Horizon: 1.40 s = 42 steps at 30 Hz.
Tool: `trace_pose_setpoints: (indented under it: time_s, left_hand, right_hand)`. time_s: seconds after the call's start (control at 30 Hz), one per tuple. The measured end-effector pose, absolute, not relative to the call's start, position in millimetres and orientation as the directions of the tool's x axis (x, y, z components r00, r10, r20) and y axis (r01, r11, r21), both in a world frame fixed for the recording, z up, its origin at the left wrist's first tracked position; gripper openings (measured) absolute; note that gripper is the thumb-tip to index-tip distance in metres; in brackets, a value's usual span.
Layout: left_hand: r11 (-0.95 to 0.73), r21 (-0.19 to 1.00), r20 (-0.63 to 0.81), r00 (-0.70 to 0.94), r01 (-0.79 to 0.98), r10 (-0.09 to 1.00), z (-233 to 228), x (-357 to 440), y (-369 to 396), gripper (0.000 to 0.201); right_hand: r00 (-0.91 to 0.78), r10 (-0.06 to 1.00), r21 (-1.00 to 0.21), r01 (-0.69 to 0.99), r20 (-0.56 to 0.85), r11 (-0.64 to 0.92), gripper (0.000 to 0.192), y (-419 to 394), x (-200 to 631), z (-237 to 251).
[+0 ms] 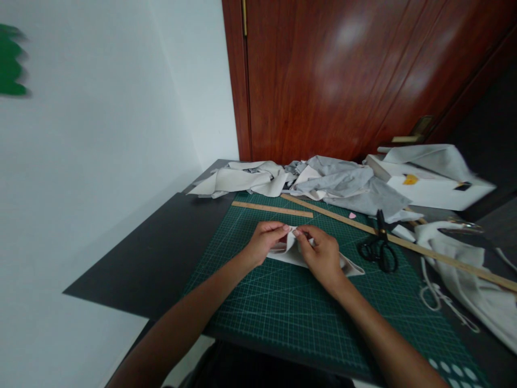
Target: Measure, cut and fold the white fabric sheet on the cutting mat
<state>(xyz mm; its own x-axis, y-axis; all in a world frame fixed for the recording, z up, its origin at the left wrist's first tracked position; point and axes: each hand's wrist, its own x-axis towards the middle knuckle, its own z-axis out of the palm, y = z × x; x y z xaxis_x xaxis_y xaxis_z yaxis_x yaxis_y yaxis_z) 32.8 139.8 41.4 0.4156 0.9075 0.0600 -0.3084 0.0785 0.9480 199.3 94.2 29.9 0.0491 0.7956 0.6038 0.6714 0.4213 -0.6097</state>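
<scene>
Between my two hands is a piece of off-white fabric (291,257), folded, its lower part lying on the green cutting mat (278,307). My left hand (264,241) pinches the fabric's upper edge between thumb and fingers. Close beside it, my right hand (321,250) pinches the same edge, thumb towards the left. A pointed corner of the cloth sticks out to the right beneath my right hand. Part of the fabric is hidden behind my fingers. Black scissors (379,245) lie on the mat to the right of my right hand.
A short wooden ruler (272,208) and a long one (343,218) lie beyond my hands. Crumpled fabric (335,180) is heaped along the back, beside a white box (436,188). More cloth (456,264) and a white cord (434,302) lie at the right. A wall borders the left.
</scene>
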Motion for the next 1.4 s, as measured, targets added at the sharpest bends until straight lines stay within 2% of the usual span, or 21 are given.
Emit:
trace_pose_setpoints:
  time_s: [0.3,0.47,0.53,0.63,0.8,0.9,1.07,1.17,1.23,1.3,1.4]
  left_hand:
    - [-0.265,0.962,0.270,0.409,-0.069,0.872,42.8,28.0,142.4,0.046]
    - [-0.352,0.936,0.331,0.414,-0.027,0.848,39.4,29.9,139.1,0.039]
    - [-0.383,0.924,0.355,0.406,-0.012,0.842,38.0,30.8,140.8,0.034]
    - [-0.419,0.908,0.383,0.356,0.027,0.853,38.9,27.7,149.9,0.027]
    - [-0.452,0.880,0.449,0.061,0.145,0.892,47.4,5.3,177.6,0.022]
    - [-0.440,0.876,0.456,-0.038,0.198,0.889,54.5,-12.5,192.0,0.023]
    - [-0.417,0.906,0.422,-0.109,0.070,0.900,64.3,-36.5,202.1,0.030]
    - [-0.285,0.959,0.285,0.006,-0.014,0.959,65.0,-47.0,204.6,0.040]
    - [-0.191,0.982,0.191,0.100,-0.003,0.977,61.8,-51.9,207.7,0.046]
    - [-0.180,0.969,0.155,0.150,0.170,0.976,55.2,-54.5,212.2,0.045]
    - [-0.212,0.828,0.149,0.160,0.520,0.976,40.9,-54.1,218.8,0.034]
  right_hand:
    - [0.077,0.752,-0.576,0.696,0.654,0.429,0.026,93.5,198.9,25.8]
    - [0.049,0.750,-0.558,0.701,0.659,0.444,0.025,91.6,196.4,25.4]
    - [0.043,0.773,-0.589,0.675,0.633,0.445,0.024,92.9,197.1,26.3]
    - [0.090,0.826,-0.691,0.602,0.556,0.400,0.027,100.1,205.3,30.3]
    - [0.275,0.829,-0.830,0.441,0.487,0.342,0.036,119.8,241.8,43.9]
    - [0.350,0.864,-0.915,0.313,0.362,0.256,0.045,125.8,267.1,51.5]
    - [0.180,0.982,-0.998,0.022,0.059,0.056,0.056,117.3,295.0,62.0]
    - [0.050,0.999,-0.999,0.028,-0.021,-0.022,0.056,108.4,305.2,65.8]
    - [-0.028,0.998,-0.995,0.083,-0.063,-0.061,0.054,106.2,310.2,64.3]
    - [-0.051,0.994,-0.988,0.128,-0.092,-0.085,0.054,109.5,313.3,57.5]
    - [-0.020,0.999,-0.958,0.283,-0.045,-0.037,0.050,123.3,313.5,36.9]
